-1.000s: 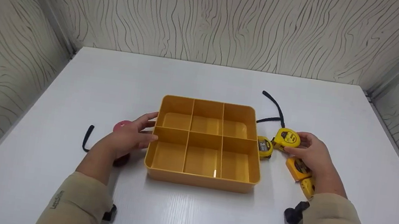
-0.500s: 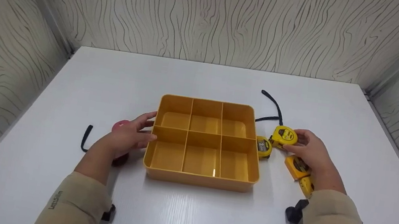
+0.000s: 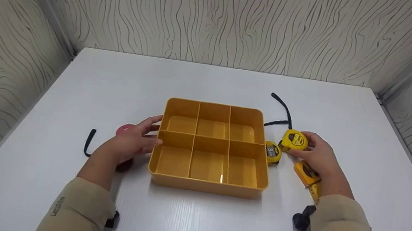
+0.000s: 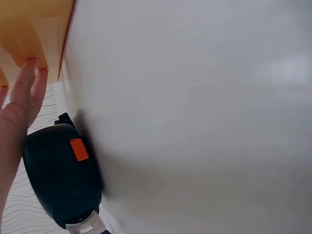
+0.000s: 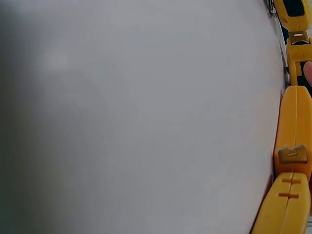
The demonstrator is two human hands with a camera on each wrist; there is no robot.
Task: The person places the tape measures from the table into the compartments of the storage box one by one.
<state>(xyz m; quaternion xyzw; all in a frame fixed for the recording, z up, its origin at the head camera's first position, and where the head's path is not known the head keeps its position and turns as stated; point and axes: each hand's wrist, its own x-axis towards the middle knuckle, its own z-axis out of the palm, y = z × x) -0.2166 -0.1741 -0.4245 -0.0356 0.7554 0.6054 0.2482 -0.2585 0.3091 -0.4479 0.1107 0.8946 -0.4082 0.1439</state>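
My left hand (image 3: 128,143) rests against the left wall of a yellow six-compartment box (image 3: 206,186), its straight fingers touching the wall in the left wrist view and its thumb at the rim. A dark green tape measure (image 4: 61,170) with an orange button lies beside that hand. My right hand (image 3: 318,154) pinches a yellow tape measure (image 3: 294,139) between thumb and fingers. Another yellow tape measure (image 3: 273,154) lies against the box's right wall. Nearer me are an orange tape measure (image 3: 306,174) and a yellow one (image 5: 287,204), partly hidden by the right wrist in the head view.
A pink round thing (image 3: 123,129) is partly hidden behind the left hand. One black strap (image 3: 90,142) lies at the left, another (image 3: 284,108) behind the right-hand tape measures. Black pieces (image 3: 301,221) show at both sleeves. Patterned walls surround the white table (image 3: 183,224).
My right hand and the yellow tape measure it pinches have shifted slightly left and away from me. The left hand and the box stay in place.
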